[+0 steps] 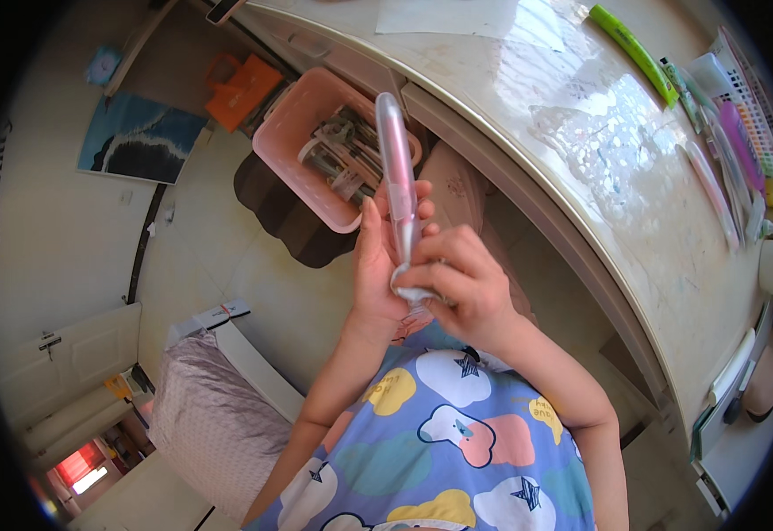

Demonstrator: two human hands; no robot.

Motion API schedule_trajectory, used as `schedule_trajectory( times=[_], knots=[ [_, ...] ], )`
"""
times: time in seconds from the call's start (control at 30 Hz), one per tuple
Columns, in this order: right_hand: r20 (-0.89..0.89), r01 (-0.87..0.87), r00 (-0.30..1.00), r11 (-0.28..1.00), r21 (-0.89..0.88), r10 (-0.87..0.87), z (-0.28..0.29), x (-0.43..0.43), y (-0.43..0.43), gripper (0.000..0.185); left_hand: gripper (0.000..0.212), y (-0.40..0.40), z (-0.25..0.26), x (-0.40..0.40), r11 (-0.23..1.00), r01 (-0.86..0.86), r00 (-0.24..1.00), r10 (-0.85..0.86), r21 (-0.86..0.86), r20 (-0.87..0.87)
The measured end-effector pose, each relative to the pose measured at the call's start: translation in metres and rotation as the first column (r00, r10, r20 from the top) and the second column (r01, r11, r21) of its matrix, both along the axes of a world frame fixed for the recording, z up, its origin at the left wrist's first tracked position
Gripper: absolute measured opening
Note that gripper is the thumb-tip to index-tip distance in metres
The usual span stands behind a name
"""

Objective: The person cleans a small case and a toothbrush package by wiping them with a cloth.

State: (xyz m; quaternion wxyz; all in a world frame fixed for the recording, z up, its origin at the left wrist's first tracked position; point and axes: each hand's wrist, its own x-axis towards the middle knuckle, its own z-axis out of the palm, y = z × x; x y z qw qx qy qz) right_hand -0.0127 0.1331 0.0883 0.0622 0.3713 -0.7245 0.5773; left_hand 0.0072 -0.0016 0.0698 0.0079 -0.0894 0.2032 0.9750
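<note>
A slender, glossy pink plastic object (397,149), partly translucent and rounded at its far end, stands out lengthwise above my lap. My left hand (378,269) is wrapped around its lower part, the thumb along one side and fingertips showing on the other. My right hand (469,282) pinches a crumpled whitish wipe or tissue (414,292) at the near end of that object. Fingers hide where the two meet. Beyond my hands, on the floor side of the desk, a pink plastic bin (287,143) contains several pens and slim containers (346,156).
The curved-looking desk (625,265) runs along my right. On it lie a green tube (635,53), a pink pen-like item (711,192), a purple bottle (741,143) and a white basket (748,86). An orange bag (243,93) stands behind the bin; a covered bed (207,418) is at left.
</note>
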Motion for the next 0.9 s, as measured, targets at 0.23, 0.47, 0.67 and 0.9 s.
schedule_trajectory(
  times=[0.23, 0.47, 0.67, 0.9],
  knots=[
    [0.069, 0.009, 0.998, 1.0, 0.008, -0.009, -0.002, 0.005, 0.009, 0.037, 0.044, -0.008, -0.005, -0.005, 0.995, -0.039, 0.998, 0.034, 0.09, 0.056],
    [0.014, -0.108, 0.994, 0.992, 0.062, 0.107, -0.009, 0.0, 0.013, 0.037, 0.039, -0.011, -0.026, 0.003, 0.998, 0.033, 0.996, -0.037, 0.05, 0.085],
    [0.016, 0.189, 0.982, 0.982, -0.022, -0.188, -0.01, -0.024, 0.004, 0.035, 0.053, 0.01, -0.013, 0.01, 0.984, 0.101, 0.984, -0.078, -0.144, 0.16],
    [0.079, 0.323, 0.945, 0.942, -0.091, -0.317, 0.001, -0.037, 0.003, 0.036, 0.065, 0.009, -0.007, 0.018, 0.895, 0.154, 0.988, -0.137, -0.419, 0.069]
  ],
)
